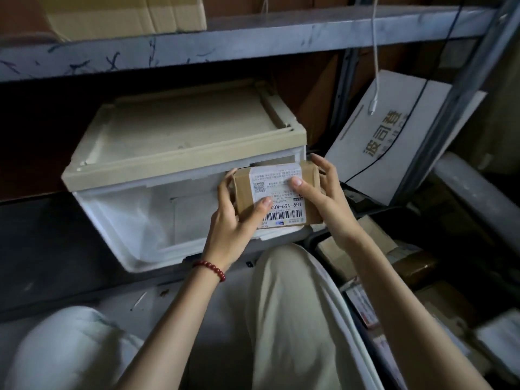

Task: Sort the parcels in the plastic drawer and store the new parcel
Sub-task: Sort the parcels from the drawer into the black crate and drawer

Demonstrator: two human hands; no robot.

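Cardboard parcel (277, 195) held over right end of open plastic drawer (112, 235), label up, probably for reading code. Left hand (233, 220) clasps near end, thumb on barcode. Right hand (323, 198) clasps far end, thumb on label. Both hands hold: steady for lowering in.

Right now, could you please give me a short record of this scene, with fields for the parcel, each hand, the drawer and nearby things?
parcel: small brown box, white barcode label on top, held at the right side of the drawer
left hand: grips the left end, thumb on the label
right hand: grips the right end, thumb on the label
drawer: pulled open, white flat parcel inside
nearby: white printed box leaning at the right
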